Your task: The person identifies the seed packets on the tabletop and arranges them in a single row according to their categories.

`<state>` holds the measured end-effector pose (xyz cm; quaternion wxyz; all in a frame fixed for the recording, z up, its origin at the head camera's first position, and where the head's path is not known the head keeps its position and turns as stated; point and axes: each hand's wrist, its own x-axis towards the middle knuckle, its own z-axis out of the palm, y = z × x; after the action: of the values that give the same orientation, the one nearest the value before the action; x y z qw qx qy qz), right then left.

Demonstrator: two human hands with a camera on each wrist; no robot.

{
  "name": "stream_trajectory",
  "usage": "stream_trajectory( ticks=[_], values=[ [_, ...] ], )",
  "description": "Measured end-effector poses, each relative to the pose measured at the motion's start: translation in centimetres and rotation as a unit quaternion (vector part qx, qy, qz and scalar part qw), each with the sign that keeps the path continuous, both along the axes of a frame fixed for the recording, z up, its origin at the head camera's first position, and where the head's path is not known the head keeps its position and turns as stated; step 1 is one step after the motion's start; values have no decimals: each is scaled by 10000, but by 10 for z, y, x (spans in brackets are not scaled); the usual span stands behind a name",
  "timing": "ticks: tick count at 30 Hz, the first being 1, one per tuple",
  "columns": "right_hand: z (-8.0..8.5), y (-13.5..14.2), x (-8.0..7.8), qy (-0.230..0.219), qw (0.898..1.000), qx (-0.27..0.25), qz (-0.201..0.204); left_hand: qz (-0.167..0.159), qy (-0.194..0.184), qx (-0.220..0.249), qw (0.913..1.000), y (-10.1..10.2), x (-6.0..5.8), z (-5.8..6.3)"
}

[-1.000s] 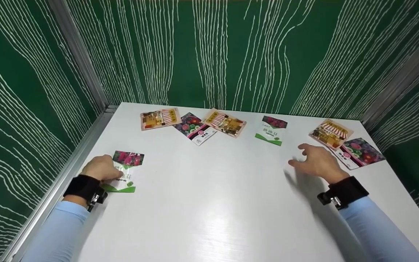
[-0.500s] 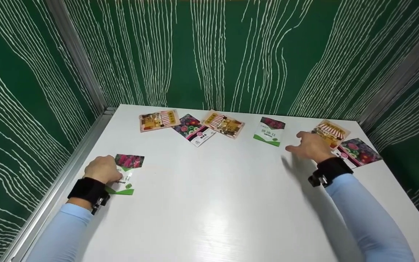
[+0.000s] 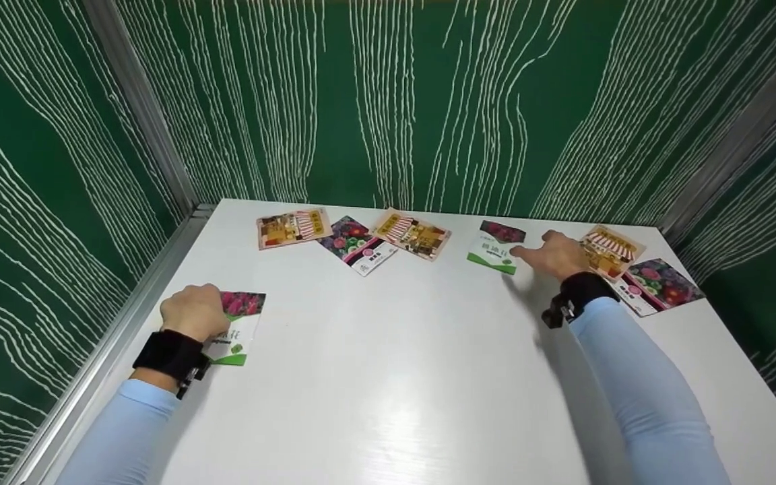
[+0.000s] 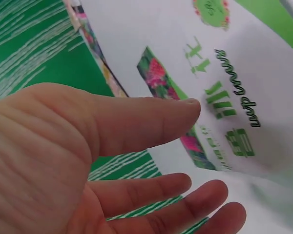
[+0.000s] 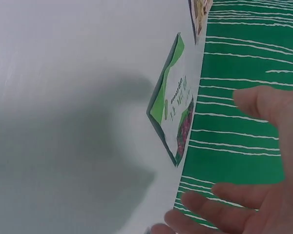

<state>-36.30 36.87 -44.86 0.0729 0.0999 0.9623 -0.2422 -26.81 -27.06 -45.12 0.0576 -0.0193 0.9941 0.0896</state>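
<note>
The right hand (image 3: 556, 254) hovers just beside the right seed packet (image 3: 494, 246) near the tabletop's (image 3: 361, 343) far edge, thumb spread from the fingers, nothing pinched; coming in low and slipping a fingertip under one side looks the cleanest way with something this flat. Over by the left edge, the left hand's (image 3: 194, 313) thumb lies over the left seed packet (image 3: 243, 330), fingers loosely straight and parted from it, contact impossible to tell, so a gentle pinch there would suit best.

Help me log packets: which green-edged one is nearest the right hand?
The far green-edged packet; its twin, front left, is partly hidden by the left hand.
</note>
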Motion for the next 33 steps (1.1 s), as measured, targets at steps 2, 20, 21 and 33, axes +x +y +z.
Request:
stream_trajectory(
  ticks=[2,20,21,33],
  values=[
    [-3,-2,-3,-10,9998,-44,-201,-36,145,97,9998,4,1,1],
    [-54,-58,-45,501,9939,196,-960,-953,814,455,9911,87,11,8],
    [-55,-60,-46,483,9941,212,-945,-999,847,447,9904,90,12,9],
    [-63,-78,-56,322,9926,433,-1087,-1310,1036,392,9852,101,15,8]
  ],
)
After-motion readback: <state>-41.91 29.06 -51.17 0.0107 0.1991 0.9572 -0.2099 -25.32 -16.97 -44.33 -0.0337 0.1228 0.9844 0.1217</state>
